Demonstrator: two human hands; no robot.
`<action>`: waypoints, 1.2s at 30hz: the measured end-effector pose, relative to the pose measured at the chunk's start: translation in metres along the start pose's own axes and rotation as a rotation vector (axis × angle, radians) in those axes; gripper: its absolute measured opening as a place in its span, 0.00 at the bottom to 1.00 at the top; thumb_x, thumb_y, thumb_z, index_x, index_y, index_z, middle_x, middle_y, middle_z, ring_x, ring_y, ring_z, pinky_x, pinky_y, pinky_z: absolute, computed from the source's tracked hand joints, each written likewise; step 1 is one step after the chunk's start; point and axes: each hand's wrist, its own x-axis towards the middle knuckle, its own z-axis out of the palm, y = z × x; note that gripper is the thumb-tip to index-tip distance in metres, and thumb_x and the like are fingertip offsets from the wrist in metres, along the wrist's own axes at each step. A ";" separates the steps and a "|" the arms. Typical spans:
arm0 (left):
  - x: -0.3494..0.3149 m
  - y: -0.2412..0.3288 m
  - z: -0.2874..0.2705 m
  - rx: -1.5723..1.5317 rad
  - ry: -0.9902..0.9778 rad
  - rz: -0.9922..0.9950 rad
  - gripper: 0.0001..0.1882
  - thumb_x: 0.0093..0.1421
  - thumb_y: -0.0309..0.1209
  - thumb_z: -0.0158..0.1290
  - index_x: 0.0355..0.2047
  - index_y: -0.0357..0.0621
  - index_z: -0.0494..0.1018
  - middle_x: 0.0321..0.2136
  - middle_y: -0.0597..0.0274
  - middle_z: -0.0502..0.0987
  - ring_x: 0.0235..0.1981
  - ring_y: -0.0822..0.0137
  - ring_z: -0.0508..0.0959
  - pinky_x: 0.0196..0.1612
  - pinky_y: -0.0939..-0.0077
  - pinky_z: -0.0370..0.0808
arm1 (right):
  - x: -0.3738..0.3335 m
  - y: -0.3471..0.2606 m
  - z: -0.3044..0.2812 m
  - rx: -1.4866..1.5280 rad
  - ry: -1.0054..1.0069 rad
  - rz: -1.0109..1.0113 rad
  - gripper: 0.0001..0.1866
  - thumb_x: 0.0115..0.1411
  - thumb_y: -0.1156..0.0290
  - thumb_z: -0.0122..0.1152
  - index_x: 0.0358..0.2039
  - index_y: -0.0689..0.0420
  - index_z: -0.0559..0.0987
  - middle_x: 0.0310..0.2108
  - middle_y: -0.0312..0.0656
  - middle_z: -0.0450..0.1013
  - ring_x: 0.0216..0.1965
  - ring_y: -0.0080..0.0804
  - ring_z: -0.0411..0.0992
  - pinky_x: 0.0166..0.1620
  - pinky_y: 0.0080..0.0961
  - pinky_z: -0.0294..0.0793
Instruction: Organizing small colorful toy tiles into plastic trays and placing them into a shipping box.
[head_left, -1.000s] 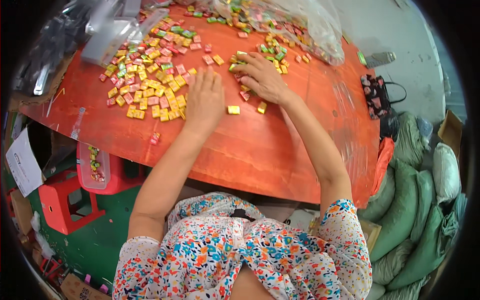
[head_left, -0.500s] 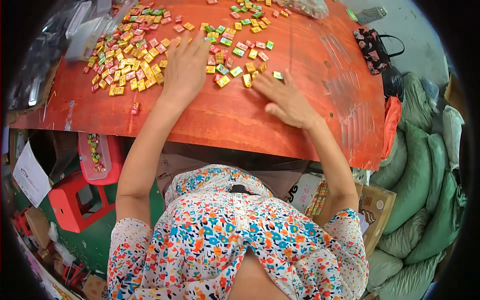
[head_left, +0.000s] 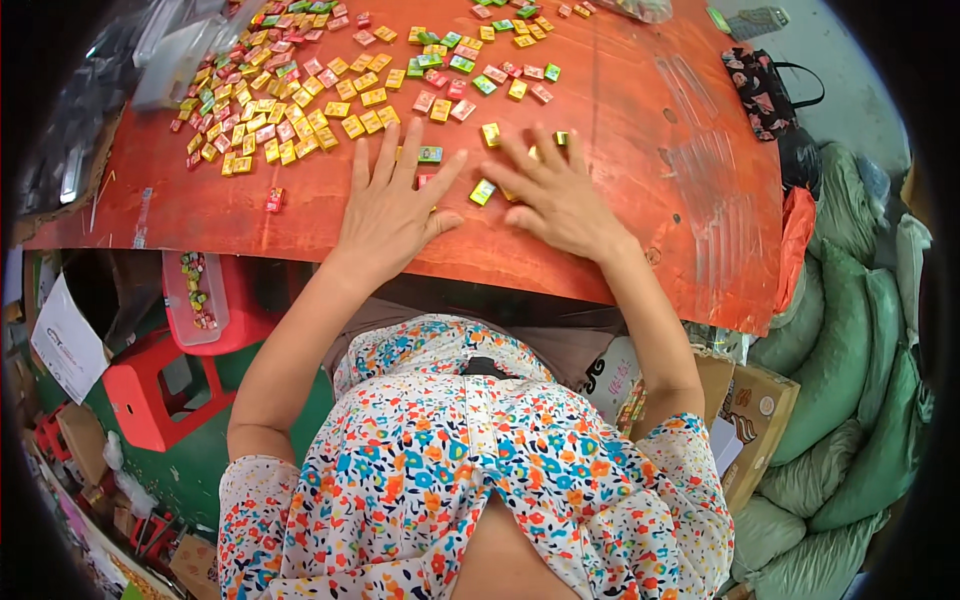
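Observation:
Many small boxes in yellow, red, pink and green lie scattered over a red tabletop (head_left: 560, 265); the thickest spread of yellow boxes (head_left: 262, 130) is at the left. My left hand (head_left: 392, 205) lies flat with its fingers spread, over a few boxes that it partly covers. A green box (head_left: 430, 154) shows between its fingers. My right hand (head_left: 560, 195) is also spread, palm down, with boxes partly hidden under its fingers. Between the two hands lies a yellow-green box (head_left: 482, 191). One red box (head_left: 276, 200) sits apart, left of my left hand.
Clear plastic trays (head_left: 180, 70) are piled at the far left. Clear plastic strips (head_left: 725, 225) lie on the table's right side. A red stool (head_left: 150, 405) and a red bin with a clear tub (head_left: 195, 300) stand below left. Green sacks (head_left: 825, 350) and a cardboard box (head_left: 765, 425) are at right.
My left hand has come down toward the table's near edge, drawing a few boxes with it. My right hand has shifted slightly nearer, and the hands are now closer together.

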 end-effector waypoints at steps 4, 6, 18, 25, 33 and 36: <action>-0.004 0.000 -0.006 -0.049 0.081 -0.011 0.34 0.60 0.48 0.53 0.64 0.50 0.60 0.67 0.48 0.52 0.67 0.43 0.53 0.66 0.40 0.47 | -0.007 0.036 -0.001 0.390 0.224 0.174 0.31 0.66 0.41 0.37 0.61 0.44 0.69 0.67 0.41 0.57 0.71 0.47 0.44 0.69 0.54 0.31; -0.008 -0.008 -0.009 -0.044 0.106 -0.061 0.33 0.60 0.45 0.54 0.62 0.48 0.62 0.66 0.49 0.55 0.66 0.43 0.55 0.65 0.40 0.50 | 0.002 0.036 -0.008 0.325 0.352 0.197 0.23 0.67 0.52 0.47 0.54 0.53 0.76 0.60 0.44 0.67 0.64 0.46 0.61 0.66 0.45 0.53; -0.011 0.007 -0.027 -0.315 0.156 -0.130 0.14 0.53 0.34 0.61 0.34 0.40 0.72 0.31 0.55 0.70 0.36 0.52 0.74 0.37 0.59 0.75 | 0.023 -0.035 -0.024 0.450 0.340 0.163 0.13 0.54 0.69 0.64 0.40 0.58 0.80 0.40 0.41 0.76 0.43 0.41 0.73 0.45 0.35 0.71; -0.008 0.011 -0.016 -0.210 0.164 -0.203 0.22 0.50 0.44 0.64 0.32 0.40 0.71 0.30 0.55 0.69 0.35 0.53 0.75 0.33 0.61 0.76 | 0.013 -0.049 -0.018 0.160 0.393 0.267 0.16 0.50 0.61 0.69 0.38 0.54 0.80 0.40 0.37 0.74 0.41 0.37 0.71 0.43 0.35 0.68; -0.008 0.026 -0.021 -0.208 0.078 -0.366 0.20 0.51 0.42 0.63 0.29 0.39 0.69 0.28 0.52 0.69 0.30 0.51 0.77 0.30 0.59 0.76 | 0.025 -0.030 -0.012 0.201 0.390 0.177 0.16 0.51 0.66 0.67 0.40 0.55 0.80 0.41 0.39 0.74 0.39 0.39 0.72 0.42 0.37 0.69; -0.007 0.028 -0.015 -0.222 0.175 -0.327 0.20 0.53 0.41 0.63 0.30 0.39 0.68 0.28 0.52 0.69 0.29 0.50 0.78 0.29 0.59 0.76 | 0.051 -0.013 -0.014 0.351 0.452 0.086 0.15 0.53 0.71 0.64 0.43 0.56 0.79 0.44 0.41 0.74 0.39 0.39 0.73 0.45 0.38 0.70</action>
